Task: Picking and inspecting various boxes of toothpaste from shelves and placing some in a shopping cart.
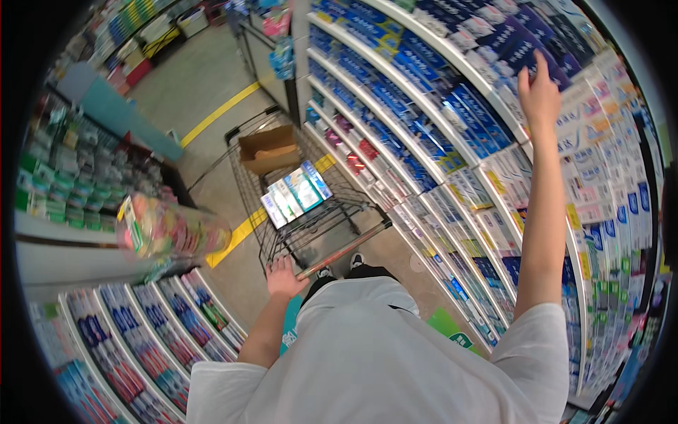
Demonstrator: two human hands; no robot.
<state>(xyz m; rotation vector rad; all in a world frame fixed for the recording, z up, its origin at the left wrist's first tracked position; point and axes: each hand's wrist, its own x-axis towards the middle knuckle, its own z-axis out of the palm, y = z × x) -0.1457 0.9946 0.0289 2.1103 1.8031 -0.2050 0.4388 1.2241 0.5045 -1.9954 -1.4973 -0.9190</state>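
Observation:
My left hand [286, 276] rests on the corner of a black wire shopping cart [339, 209], at the left end of its handlebar [344, 250]. The thumb lies by the bar and the fingers reach over the basket's edge. My right hand [539, 100] is stretched up to the shelf at the right, thumb and index finger apart. Its fingertips are at a dark purple carton [548, 66], among similar cartons; whether they touch it is unclear. Inside the cart are an open cardboard box [270, 151] and several white, teal and blue packages [296, 195].
Shelves of blue toothpaste-like cartons [371, 79] run along the right. At lower left stands a rack of toothbrush-like packs [119, 328]. A clear tub of colourful items [175, 225] juts out at the left. Yellow tape [222, 114] marks the floor.

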